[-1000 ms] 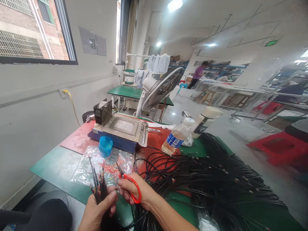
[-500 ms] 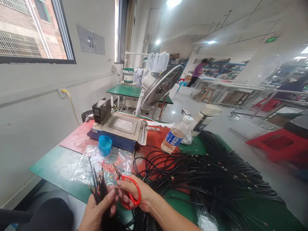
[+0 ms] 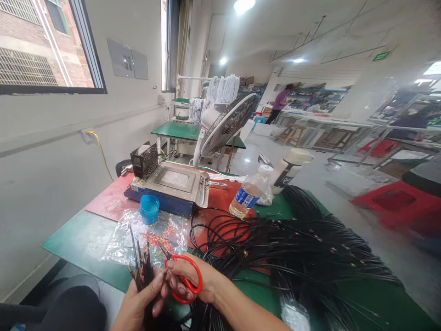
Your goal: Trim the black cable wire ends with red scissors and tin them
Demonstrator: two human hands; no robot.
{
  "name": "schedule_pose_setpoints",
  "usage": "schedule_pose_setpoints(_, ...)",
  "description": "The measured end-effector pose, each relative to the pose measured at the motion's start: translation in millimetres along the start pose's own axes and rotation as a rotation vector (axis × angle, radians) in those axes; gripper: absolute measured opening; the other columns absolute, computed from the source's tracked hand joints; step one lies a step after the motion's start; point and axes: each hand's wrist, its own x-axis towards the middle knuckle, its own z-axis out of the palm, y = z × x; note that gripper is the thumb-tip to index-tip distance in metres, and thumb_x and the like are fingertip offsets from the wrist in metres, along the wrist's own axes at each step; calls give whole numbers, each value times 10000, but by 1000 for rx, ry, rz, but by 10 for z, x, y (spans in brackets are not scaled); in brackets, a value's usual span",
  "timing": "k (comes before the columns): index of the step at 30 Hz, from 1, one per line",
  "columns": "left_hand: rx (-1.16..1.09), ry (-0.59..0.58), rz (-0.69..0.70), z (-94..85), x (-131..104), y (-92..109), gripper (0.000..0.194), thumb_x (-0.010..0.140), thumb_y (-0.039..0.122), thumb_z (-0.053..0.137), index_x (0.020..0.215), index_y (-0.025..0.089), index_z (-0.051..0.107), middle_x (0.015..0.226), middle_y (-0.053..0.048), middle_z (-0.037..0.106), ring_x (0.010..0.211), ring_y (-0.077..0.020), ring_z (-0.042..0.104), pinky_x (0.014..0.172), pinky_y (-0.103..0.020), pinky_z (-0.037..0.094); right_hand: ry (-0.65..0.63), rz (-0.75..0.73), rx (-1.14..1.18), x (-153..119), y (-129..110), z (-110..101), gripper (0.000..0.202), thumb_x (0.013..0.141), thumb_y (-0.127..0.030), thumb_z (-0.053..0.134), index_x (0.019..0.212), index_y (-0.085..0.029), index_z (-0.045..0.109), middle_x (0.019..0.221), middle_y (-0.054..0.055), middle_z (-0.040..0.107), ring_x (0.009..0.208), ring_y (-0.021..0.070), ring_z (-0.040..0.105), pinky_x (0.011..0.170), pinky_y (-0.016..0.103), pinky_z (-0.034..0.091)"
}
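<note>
A bundle of black cables (image 3: 143, 271) with stripped, coloured wire ends stands upright in my left hand (image 3: 139, 301), whose fingers are wrapped round it. My right hand (image 3: 195, 276) holds red-handled scissors (image 3: 199, 278), their blades pointing up and left. The fingertips of both hands meet just right of the bundle; what they pinch there is too small to make out. Behind the hands, red and yellow wire scraps (image 3: 160, 241) lie on a clear plastic bag (image 3: 117, 243), with a blue round container (image 3: 149, 209) at its back edge.
A large heap of black cables (image 3: 303, 248) covers the right of the green table (image 3: 79, 234). Behind are a blue-sided heating unit (image 3: 165, 202) with a small black fan (image 3: 144, 161), a labelled bottle (image 3: 250, 195) and a cream flask (image 3: 291, 170). A person in purple (image 3: 280, 101) stands far off.
The scissors have turned slightly, their tips lower and further left. The view has shifted a little. Both hands keep their holds.
</note>
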Motion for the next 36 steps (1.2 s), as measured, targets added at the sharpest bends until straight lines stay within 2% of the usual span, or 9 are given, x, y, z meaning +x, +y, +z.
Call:
schedule_pose_setpoints(5,10,23,7,0,5,9,395,686,504,666,542,150,565,409,27,468,404,-64,329,453,-221,190,37,67,15,10,-10,-14,424,645,-510,641,523,-115,548,354,-41,451,287,33,372,273,125,236)
schedule_pose_setpoints(8,20,41,6,10,7,27,395,676,513,671,547,153,571,385,37,436,410,-71,338,459,-216,206,74,55,6,14,5,-26,475,648,-561,647,537,-108,557,363,-38,456,296,36,389,280,125,252)
schedule_pose_setpoints(11,11,37,15,19,6,29,391,670,514,676,548,154,584,409,24,464,425,-81,354,466,-220,241,57,-10,9,16,21,-19,551,642,-641,632,534,-106,558,364,-33,464,274,35,379,268,133,255)
schedule_pose_setpoints(14,-21,27,34,16,11,2,381,676,504,677,550,155,592,444,6,512,432,-88,362,473,-230,264,27,-102,-10,20,31,2,529,646,-610,661,547,-98,570,375,-35,475,263,33,382,278,139,282)
schedule_pose_setpoints(18,-72,57,11,-4,22,-42,355,706,483,656,567,162,598,406,24,467,431,-95,358,482,-232,264,38,-196,-124,17,33,8,512,664,-599,665,587,-99,585,410,-43,488,288,30,399,291,135,289)
schedule_pose_setpoints(22,-23,113,6,-16,18,-45,378,705,507,640,551,168,578,387,35,430,436,-91,341,490,-226,257,20,-252,-239,2,17,-26,476,642,-562,708,596,-103,590,432,-58,473,316,23,395,306,132,272)
schedule_pose_setpoints(26,10,106,-15,-24,20,-45,402,692,522,644,537,159,570,358,51,382,397,-73,303,464,-230,178,102,-226,-125,6,-9,-39,492,565,-563,757,591,-117,552,422,-66,465,323,29,387,323,147,279)
schedule_pose_setpoints(29,19,52,-40,-23,25,-56,415,686,527,647,521,156,561,340,56,363,359,-61,271,448,-245,124,135,-183,-16,16,-14,-13,508,585,-586,731,610,-109,558,422,-55,473,332,33,393,336,153,278)
schedule_pose_setpoints(36,45,18,-73,-1,17,-50,417,664,531,666,514,157,560,330,65,349,340,-51,265,443,-246,120,110,-136,60,27,-1,15,460,503,-487,801,597,-115,547,434,-51,484,334,36,391,332,159,252)
